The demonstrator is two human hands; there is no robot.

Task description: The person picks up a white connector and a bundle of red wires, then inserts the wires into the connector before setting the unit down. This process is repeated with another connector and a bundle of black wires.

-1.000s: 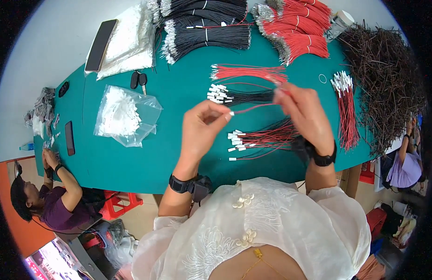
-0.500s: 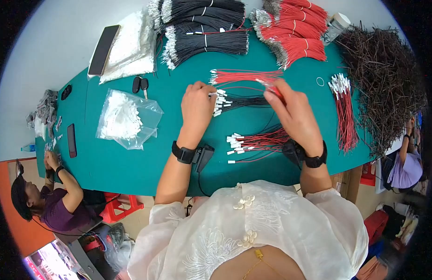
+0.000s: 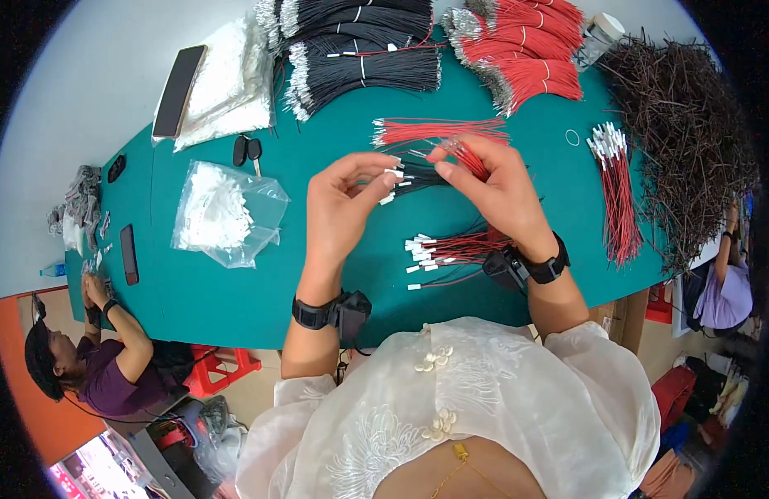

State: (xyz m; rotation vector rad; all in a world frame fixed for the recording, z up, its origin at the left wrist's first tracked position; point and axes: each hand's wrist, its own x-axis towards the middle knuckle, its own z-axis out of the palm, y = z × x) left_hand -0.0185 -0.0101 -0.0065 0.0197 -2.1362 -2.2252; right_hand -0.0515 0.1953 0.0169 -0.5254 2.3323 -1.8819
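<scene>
In the middle of the table my right hand (image 3: pixel 507 195) is closed round a small bunch of red wires (image 3: pixel 470 160), whose metal-tipped ends point to the left. Facing it, my left hand (image 3: pixel 339 200) pinches a small white connector (image 3: pixel 394 173) between thumb and fingertips. Beneath both hands lie black wires (image 3: pixel 428 176) with white connectors, partly hidden. A row of loose red wires (image 3: pixel 443 130) lies just beyond. Nearer to me is a pile of red and black wires (image 3: pixel 463 248) with white connectors on their left ends.
A bag of white connectors (image 3: pixel 214 208) lies left, near car keys (image 3: pixel 247 152). Black wire bundles (image 3: pixel 364 71) and red wire bundles (image 3: pixel 534 79) line the back. On the right are finished-looking red wires (image 3: pixel 619 200) and a dark wire heap (image 3: pixel 680 141). A co-worker (image 3: pixel 106 366) sits left.
My right hand has moved left with the red wires, bringing their ends close to my left hand. The left hand has turned, so its thumb and fingers show more.
</scene>
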